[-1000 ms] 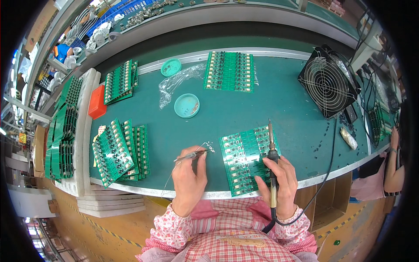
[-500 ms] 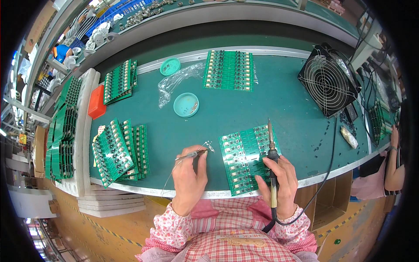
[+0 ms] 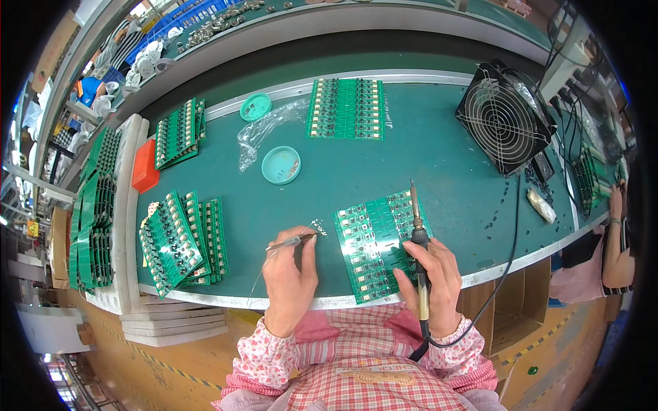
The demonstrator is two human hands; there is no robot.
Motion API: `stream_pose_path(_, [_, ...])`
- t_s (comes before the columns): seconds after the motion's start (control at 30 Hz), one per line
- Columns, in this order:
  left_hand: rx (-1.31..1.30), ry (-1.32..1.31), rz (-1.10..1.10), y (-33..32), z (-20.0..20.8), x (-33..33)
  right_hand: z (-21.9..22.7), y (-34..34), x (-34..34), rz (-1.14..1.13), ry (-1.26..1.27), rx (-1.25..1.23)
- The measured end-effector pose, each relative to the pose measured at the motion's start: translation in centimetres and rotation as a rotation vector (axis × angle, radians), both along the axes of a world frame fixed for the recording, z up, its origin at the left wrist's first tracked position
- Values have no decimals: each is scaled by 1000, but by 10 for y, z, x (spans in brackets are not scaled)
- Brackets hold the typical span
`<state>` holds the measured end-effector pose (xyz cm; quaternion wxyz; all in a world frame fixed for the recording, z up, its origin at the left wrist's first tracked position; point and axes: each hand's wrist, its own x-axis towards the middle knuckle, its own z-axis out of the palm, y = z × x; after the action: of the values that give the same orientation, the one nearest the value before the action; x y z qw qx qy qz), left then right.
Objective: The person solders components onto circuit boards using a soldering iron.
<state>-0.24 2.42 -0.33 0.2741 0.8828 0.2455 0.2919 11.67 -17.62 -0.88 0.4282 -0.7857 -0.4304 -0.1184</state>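
Note:
My left hand (image 3: 289, 279) is closed round a pair of tweezers (image 3: 290, 242), whose tips reach a small scatter of tiny white parts (image 3: 317, 225) on the green mat. A thin wire (image 3: 254, 283), perhaps solder, trails from the same hand. My right hand (image 3: 442, 275) grips a soldering iron (image 3: 419, 234) with its metal tip pointing away from me, over the far right corner of a green circuit board panel (image 3: 370, 236). Rows of small components line that panel. I cannot tell whether the iron touches it.
Board stacks (image 3: 179, 240) lie left, with more boards on a white foam block (image 3: 127, 205). A red box (image 3: 145, 166), two turquoise dishes (image 3: 281, 165), plastic film and another panel (image 3: 346, 109) sit farther back. A black fan (image 3: 504, 123) stands right, near the iron's cable (image 3: 513, 246).
The whole view has shifted slightly, so the bench things appear a little farther left. Both hands keep their tools, with little visible movement relative to the board and the white parts.

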Motion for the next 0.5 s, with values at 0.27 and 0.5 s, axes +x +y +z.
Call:
stream_pose_path(0.27, [-210, -76, -172, -20, 6, -9, -1, 1, 0, -20, -12, 16])
stream_pose_path(0.5, [-183, -30, -214, -25, 6, -2, 2, 0, -1, -20, -19, 9])
